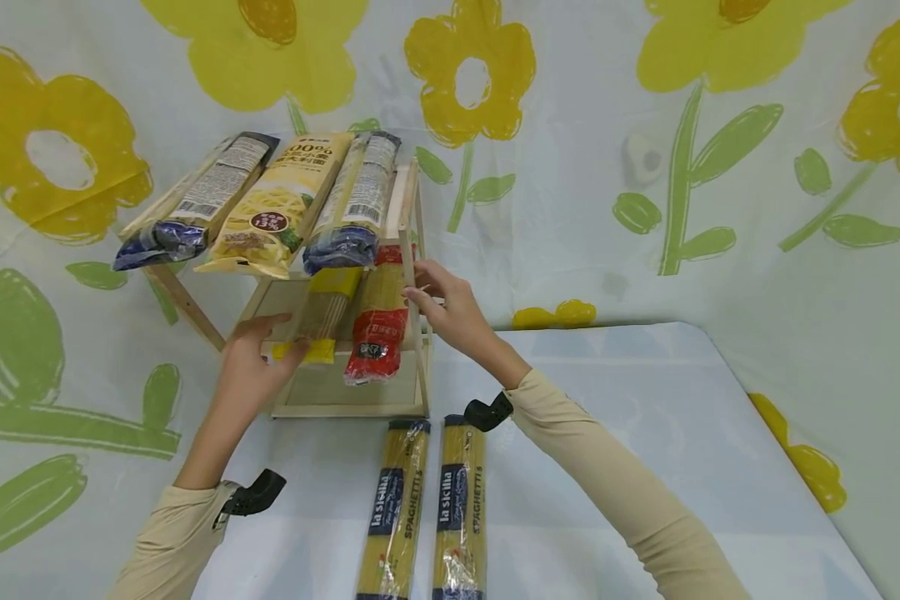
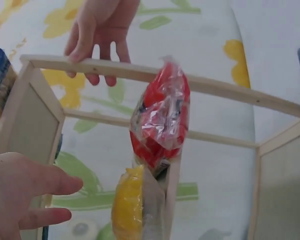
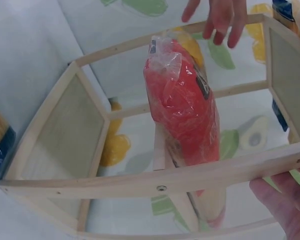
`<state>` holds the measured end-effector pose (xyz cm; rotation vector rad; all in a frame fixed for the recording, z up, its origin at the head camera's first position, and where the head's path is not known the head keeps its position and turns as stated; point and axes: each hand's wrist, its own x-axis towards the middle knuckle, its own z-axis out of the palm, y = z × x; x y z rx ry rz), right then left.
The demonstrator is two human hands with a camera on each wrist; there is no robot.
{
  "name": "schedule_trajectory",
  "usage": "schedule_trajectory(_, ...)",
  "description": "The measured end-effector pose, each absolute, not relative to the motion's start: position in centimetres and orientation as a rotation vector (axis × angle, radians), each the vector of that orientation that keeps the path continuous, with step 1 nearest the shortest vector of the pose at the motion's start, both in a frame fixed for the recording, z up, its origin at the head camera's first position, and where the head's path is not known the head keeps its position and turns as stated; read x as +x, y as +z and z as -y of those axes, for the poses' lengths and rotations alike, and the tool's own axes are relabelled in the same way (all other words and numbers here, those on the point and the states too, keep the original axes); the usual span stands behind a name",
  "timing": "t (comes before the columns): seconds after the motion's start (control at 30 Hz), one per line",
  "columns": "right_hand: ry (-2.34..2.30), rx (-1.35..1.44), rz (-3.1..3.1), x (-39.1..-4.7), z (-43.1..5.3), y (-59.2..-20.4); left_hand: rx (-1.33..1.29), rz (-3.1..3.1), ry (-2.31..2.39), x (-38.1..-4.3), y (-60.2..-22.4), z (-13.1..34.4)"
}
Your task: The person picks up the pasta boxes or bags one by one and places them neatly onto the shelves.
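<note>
A wooden rack [image 1: 352, 411] stands on the table at the left of the head view. On its middle shelf lie a pasta packet with yellow ends [image 1: 332, 287] and, to its right, a pasta packet with red ends [image 1: 378, 337]. My left hand [image 1: 251, 371] is at the shelf's left front, by the yellow-ended packet. In the left wrist view the left hand's fingers [image 2: 60, 181] are extended, apart from that packet [image 2: 127, 205]. My right hand [image 1: 453, 312] holds the rack's right front post, thumb in front and fingers behind, beside the red-ended packet [image 3: 182, 105].
On the rack's top lie a blue-ended pasta packet [image 1: 221, 187], a yellow pasta packet [image 1: 288, 200] and another blue-ended packet [image 1: 356, 196]. Two spaghetti packs [image 1: 393, 508] [image 1: 461, 508] lie side by side before the rack. A flowered cloth [image 1: 555, 208] hangs behind.
</note>
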<state>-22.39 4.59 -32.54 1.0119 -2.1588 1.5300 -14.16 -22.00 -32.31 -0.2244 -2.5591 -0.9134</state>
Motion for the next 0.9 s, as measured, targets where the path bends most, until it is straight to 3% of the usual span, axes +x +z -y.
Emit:
schedule_trajectory(0.37, 1.555, 1.01, 2.169, -22.5, -4.6, -32.8, -0.15, 2.567, -0.939, -10.2, -34.0, 21.9)
schedule_trajectory(0.9, 1.554, 0.995, 2.16, -22.4, -4.5, -32.5, -0.147, 2.573, -1.106, -7.0, -37.1, 19.6)
